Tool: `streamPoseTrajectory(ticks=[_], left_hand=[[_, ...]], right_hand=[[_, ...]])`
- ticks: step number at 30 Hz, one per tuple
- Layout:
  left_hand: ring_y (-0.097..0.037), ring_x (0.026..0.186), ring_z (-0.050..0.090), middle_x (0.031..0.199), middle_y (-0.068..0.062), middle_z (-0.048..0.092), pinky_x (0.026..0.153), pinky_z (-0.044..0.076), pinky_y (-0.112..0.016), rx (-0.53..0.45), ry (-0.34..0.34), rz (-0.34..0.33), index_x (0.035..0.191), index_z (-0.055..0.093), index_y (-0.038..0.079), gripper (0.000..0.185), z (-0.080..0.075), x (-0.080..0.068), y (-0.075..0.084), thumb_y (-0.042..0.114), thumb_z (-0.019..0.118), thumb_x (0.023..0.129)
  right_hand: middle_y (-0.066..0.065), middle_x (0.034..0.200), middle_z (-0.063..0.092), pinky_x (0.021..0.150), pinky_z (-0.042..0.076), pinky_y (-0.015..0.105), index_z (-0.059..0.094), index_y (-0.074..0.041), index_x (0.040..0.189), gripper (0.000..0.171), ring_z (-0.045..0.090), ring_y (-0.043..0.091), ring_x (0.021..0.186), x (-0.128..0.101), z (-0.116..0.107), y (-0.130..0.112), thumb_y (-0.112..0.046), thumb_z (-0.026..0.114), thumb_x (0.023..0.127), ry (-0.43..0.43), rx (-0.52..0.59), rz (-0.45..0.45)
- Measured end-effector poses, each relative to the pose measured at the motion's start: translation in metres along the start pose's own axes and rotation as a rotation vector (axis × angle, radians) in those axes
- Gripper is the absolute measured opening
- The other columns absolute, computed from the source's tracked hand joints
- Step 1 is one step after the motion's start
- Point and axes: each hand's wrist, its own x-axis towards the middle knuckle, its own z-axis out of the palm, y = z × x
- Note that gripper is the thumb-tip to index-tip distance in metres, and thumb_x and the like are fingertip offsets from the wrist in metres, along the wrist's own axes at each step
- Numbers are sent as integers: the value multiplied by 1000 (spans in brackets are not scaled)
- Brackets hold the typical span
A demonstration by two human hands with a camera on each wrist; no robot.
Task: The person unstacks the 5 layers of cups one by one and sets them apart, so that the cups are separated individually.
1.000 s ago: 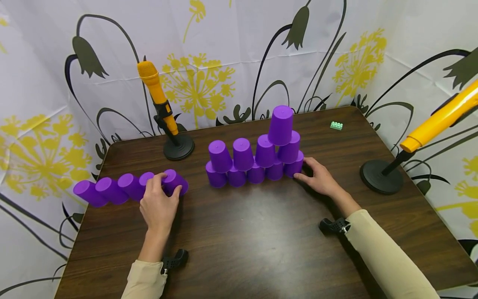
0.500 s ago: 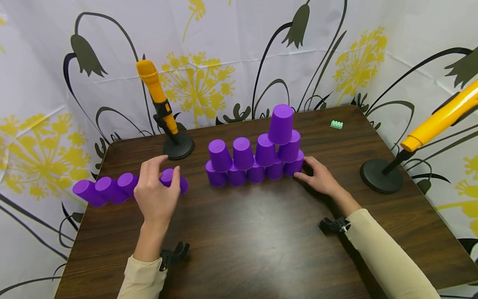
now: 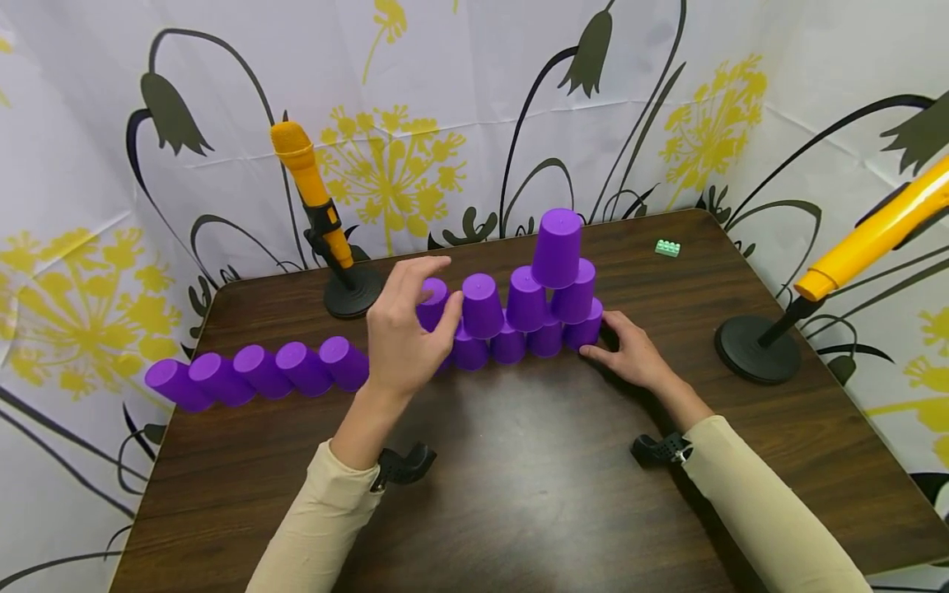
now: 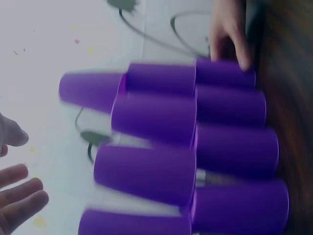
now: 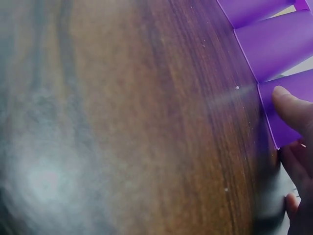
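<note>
Three-tier stack of inverted purple cups [image 3: 526, 303] on the dark, wood-grained counter [image 3: 519, 478]; top cup [image 3: 558, 249] set across the two rightmost cups [image 3: 575, 298] of the middle tier. Left grip [image 3: 404, 342] in front of the stack's left end, wide, thumb well parted from fingers and partly hiding the cups behind. Right grip [image 3: 630, 350] closed about the rightmost bottom-tier cup [image 3: 582, 332], thumb across its near side. To the left, row of five inverted cups [image 3: 261, 372]; beyond it, yellow microphone [image 3: 302, 169] on a black stand [image 3: 354, 293].
</note>
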Motion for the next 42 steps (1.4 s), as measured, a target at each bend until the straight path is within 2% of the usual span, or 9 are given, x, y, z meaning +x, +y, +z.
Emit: streamPoseTrajectory(ticks=[6,12,15,19,26,31,35,38,42], left_hand=[[-16,109,60,120,-7,62,78,57,-34,-107,-128,-51,131,59,10,47,37,14,8,13,73,86],[-15,108,59,126,-5,58,76,53,-29,-88,-213,-85,142,49,15,63,67,29,15,22,75,86],[-17,111,57,132,-5,54,79,52,-33,-69,-246,-75,146,44,18,67,79,36,16,28,75,87],[-18,110,59,133,-4,54,80,51,-35,-67,-257,-70,146,46,21,64,90,39,17,30,74,89],[-19,80,56,122,-3,57,63,45,-28,-64,-224,-59,136,57,18,49,98,38,13,24,72,89],[-18,82,58,120,-5,57,65,48,-27,-74,-210,-47,133,57,16,47,98,37,13,20,73,89],[-15,90,61,118,-5,57,73,53,-28,-98,-164,-24,131,58,15,46,87,38,16,18,74,88],[-16,96,62,119,-6,58,77,55,-29,-144,-105,-2,129,60,13,46,67,37,22,15,75,86],[-20,106,59,119,-10,60,82,56,-31,-205,-9,-7,126,62,6,46,21,25,26,7,78,82]], right_hand=[[20,132,55,105,36,53,51,-2,138,62,49,36,126,-1,-1,-1,-20,78,86,12,-11,-4],[20,132,56,105,36,54,51,-2,138,61,49,36,125,-1,-1,-2,-21,77,86,7,-12,2],[20,131,56,105,37,54,51,-2,138,61,50,36,125,-1,-2,-2,-20,78,86,12,-9,2],[20,130,56,105,37,54,52,-2,137,60,50,36,125,-1,0,-1,-20,78,85,22,-8,-7],[20,130,57,104,37,53,53,-1,136,61,51,36,124,0,1,0,-19,79,84,28,-14,-12],[19,131,56,105,36,53,53,-1,136,60,50,36,125,0,1,0,-20,78,85,23,-9,-5],[19,131,56,105,36,53,53,-1,136,60,49,36,126,0,1,-1,-21,78,85,18,-8,2],[19,131,56,106,36,53,53,-1,136,60,49,36,126,0,0,-1,-21,78,85,19,-5,4],[19,132,56,106,35,54,52,-1,137,61,49,36,126,0,0,0,-21,78,85,12,-4,8]])
